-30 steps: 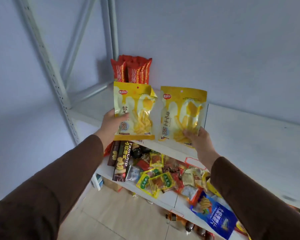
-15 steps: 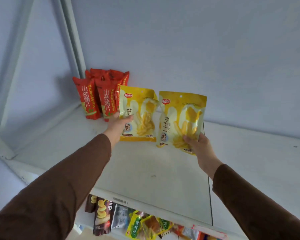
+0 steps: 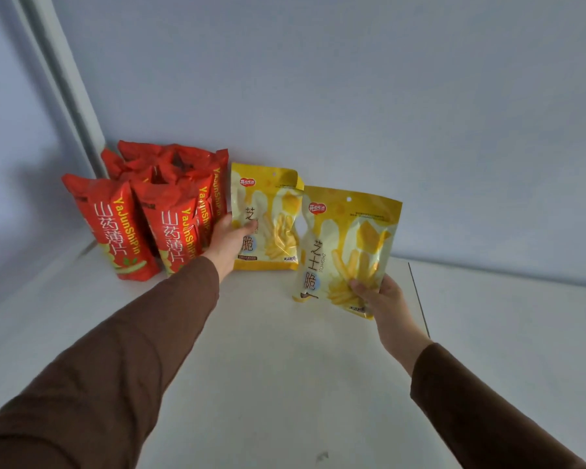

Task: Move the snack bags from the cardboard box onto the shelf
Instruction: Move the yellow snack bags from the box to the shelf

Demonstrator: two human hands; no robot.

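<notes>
1. Both arms, in brown sleeves, reach out over the white shelf point(image 3: 278, 384). The left hand point(image 3: 229, 240) grips the left edge of one yellow bag point(image 3: 268, 225), thumb across its front, and holds it upright against the far wall with its base on the shelf, just right of the red bags point(image 3: 149, 214).
2. The right hand point(image 3: 379, 296) pinches the lower right corner of a second yellow bag point(image 3: 347, 245), thumb on the front, holding it upright and nearer, just right of the first; whether its base touches the shelf cannot be told.
3. Half a second ago both yellow bags were held side by side above the shelf; now the left one stands at the back, and the view has closed in, hiding the lower shelf.
4. The yellow bags are flat, glossy pouches with clear windows showing stick-shaped snacks. The red bags are puffy, crinkled pillow packs, standing in a cluster in the far left corner.
</notes>
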